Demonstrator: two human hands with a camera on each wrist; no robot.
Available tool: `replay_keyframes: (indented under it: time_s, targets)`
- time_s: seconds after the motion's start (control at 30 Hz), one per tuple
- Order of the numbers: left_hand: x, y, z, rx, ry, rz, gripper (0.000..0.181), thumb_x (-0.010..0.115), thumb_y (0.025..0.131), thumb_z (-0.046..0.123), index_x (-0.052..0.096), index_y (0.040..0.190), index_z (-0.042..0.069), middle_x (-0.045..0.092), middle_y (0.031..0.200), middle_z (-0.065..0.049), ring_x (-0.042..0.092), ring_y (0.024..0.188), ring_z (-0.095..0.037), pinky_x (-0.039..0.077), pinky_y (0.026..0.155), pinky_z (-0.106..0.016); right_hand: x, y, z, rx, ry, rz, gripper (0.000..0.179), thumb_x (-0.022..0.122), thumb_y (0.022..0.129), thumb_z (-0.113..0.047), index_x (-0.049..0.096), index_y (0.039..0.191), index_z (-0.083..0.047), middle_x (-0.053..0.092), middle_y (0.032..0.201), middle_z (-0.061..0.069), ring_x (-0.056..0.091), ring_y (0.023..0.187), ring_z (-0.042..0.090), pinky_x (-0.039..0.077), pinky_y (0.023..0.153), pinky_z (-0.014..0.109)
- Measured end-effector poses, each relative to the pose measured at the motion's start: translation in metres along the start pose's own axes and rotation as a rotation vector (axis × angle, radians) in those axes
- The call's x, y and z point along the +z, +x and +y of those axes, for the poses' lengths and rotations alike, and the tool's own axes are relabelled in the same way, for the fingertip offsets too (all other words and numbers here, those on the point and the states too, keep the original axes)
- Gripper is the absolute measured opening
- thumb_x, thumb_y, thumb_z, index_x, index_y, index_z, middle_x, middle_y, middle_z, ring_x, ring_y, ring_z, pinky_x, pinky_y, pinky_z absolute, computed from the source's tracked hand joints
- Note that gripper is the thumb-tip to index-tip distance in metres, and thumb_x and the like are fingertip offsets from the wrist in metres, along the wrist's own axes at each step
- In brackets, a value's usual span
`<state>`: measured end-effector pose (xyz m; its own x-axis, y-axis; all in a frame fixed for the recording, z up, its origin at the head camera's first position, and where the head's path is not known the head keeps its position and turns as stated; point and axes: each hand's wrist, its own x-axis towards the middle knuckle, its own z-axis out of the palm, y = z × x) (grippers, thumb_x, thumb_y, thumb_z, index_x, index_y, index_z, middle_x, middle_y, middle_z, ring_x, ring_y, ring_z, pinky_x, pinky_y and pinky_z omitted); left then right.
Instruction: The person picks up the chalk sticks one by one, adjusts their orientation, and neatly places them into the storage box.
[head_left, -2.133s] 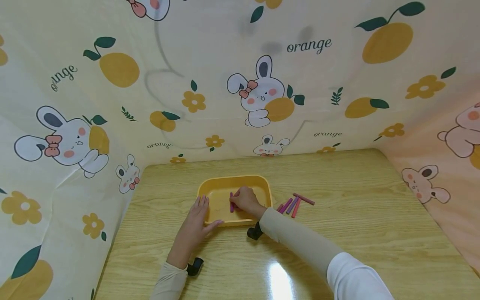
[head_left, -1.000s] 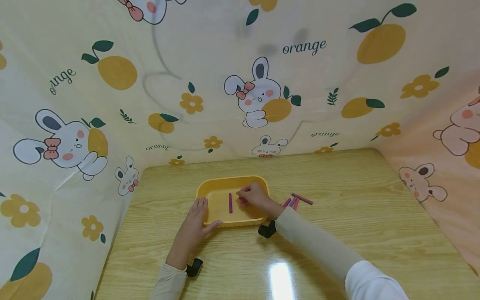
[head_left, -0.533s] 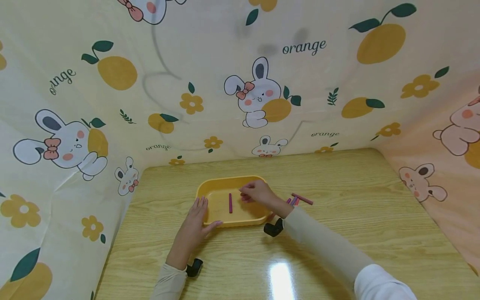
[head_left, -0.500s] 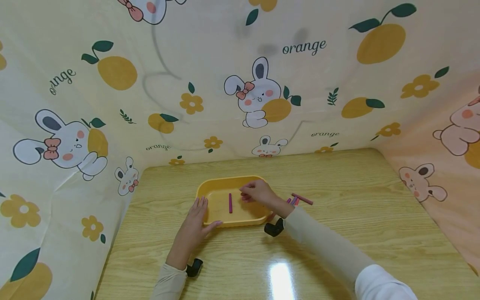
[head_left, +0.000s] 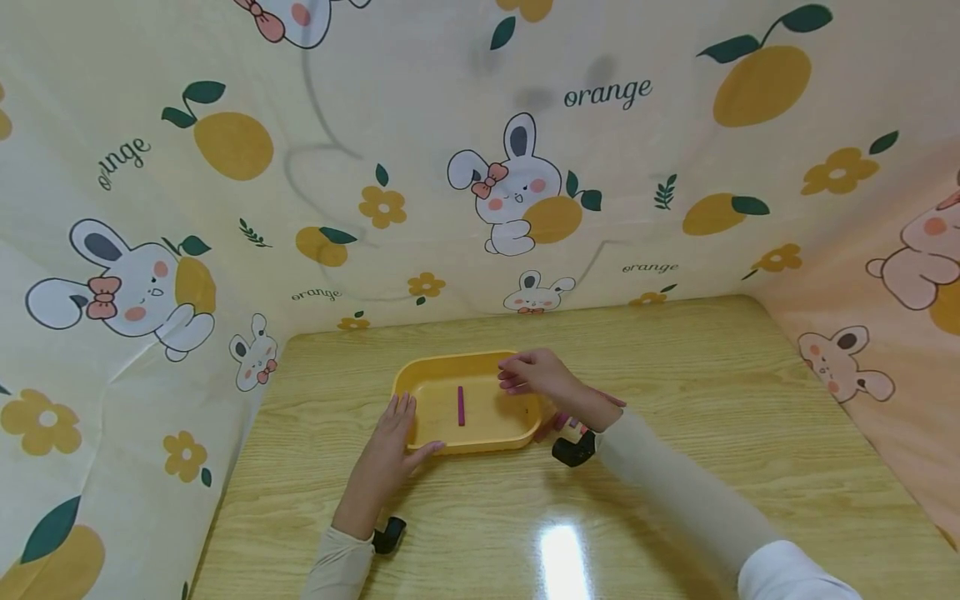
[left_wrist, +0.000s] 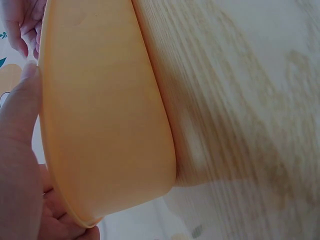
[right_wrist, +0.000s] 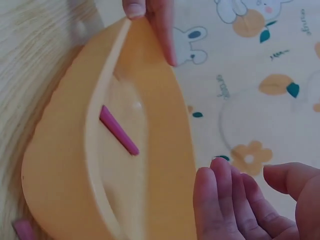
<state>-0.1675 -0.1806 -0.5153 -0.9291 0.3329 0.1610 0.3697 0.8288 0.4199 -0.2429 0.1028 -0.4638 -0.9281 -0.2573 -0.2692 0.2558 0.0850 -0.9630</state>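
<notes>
A yellow plastic tray (head_left: 491, 421) sits on the table. One magenta stick (head_left: 461, 406), crayon-like, lies upright-on in it from the head view, left of the middle. My left hand (head_left: 384, 437) holds the tray's left near corner, its thumb along the near rim and its fingers over the left side. Above the tray's right end hovers my right hand (head_left: 543, 375). In the right wrist view, that right hand (right_wrist: 245, 205) has loosely bent fingers with nothing between them. Beneath the right wrist, several reddish and purple sticks (head_left: 561, 421) lie on the table, partly hidden.
The wooden table (head_left: 465, 525) runs back to a patterned cloth (head_left: 420, 167) with rabbits and oranges. Similar cloth hangs at both sides. A black wrist camera (head_left: 574, 450) is strapped under the right wrist, and another black camera (head_left: 390, 535) under the left.
My right hand has let go of a stick-side spot in the tray and moved right and up, uncovering the magenta stick. It now covers more of the loose sticks. My left hand stays put.
</notes>
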Motion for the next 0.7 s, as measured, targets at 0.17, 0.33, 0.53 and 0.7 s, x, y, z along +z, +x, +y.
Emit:
replay_keyframes:
  time_s: [0.17, 0.33, 0.53, 0.7]
  targets:
    - [0.000, 0.000, 0.000, 0.001, -0.007, 0.000, 0.094, 0.052, 0.083, 0.063, 0.025, 0.145, -0.003, 0.022, 0.149, -0.018, 0.010, 0.140, -0.030, 0.016, 0.110, -0.046, -0.018, -0.007, -0.002, -0.038, -0.015, -0.021, 0.039, 0.053, 0.096, -0.019, 0.054, 0.117, 0.014, 0.058, 0.111, 0.030, 0.065, 0.089, 0.025, 0.051, 0.081, 0.040]
    - [0.000, 0.000, 0.000, -0.003, -0.017, -0.006, 0.094, 0.052, 0.083, 0.063, 0.024, 0.145, -0.003, 0.022, 0.149, -0.018, 0.009, 0.140, -0.030, 0.016, 0.110, -0.046, -0.041, -0.010, 0.001, -0.071, -0.016, -0.044, 0.040, 0.051, 0.097, -0.019, 0.051, 0.121, 0.014, 0.055, 0.114, 0.032, 0.062, 0.095, 0.032, 0.049, 0.085, 0.043]
    - [0.000, 0.000, 0.000, -0.002, -0.013, -0.008, 0.094, 0.051, 0.083, 0.063, 0.024, 0.145, -0.003, 0.022, 0.150, -0.018, 0.010, 0.140, -0.030, 0.016, 0.110, -0.046, -0.066, -0.016, 0.005, -0.079, -0.093, -0.018, 0.040, 0.052, 0.097, -0.024, 0.054, 0.121, 0.007, 0.057, 0.113, 0.026, 0.058, 0.103, 0.037, 0.046, 0.088, 0.047]
    - [-0.001, 0.000, 0.000, -0.005, -0.011, -0.008, 0.094, 0.052, 0.083, 0.063, 0.025, 0.145, -0.002, 0.022, 0.150, -0.017, 0.010, 0.140, -0.030, 0.017, 0.110, -0.047, -0.087, -0.024, 0.009, -0.100, -0.166, 0.012, 0.037, 0.051, 0.097, -0.024, 0.055, 0.121, 0.005, 0.060, 0.112, 0.020, 0.059, 0.100, 0.031, 0.046, 0.088, 0.050]
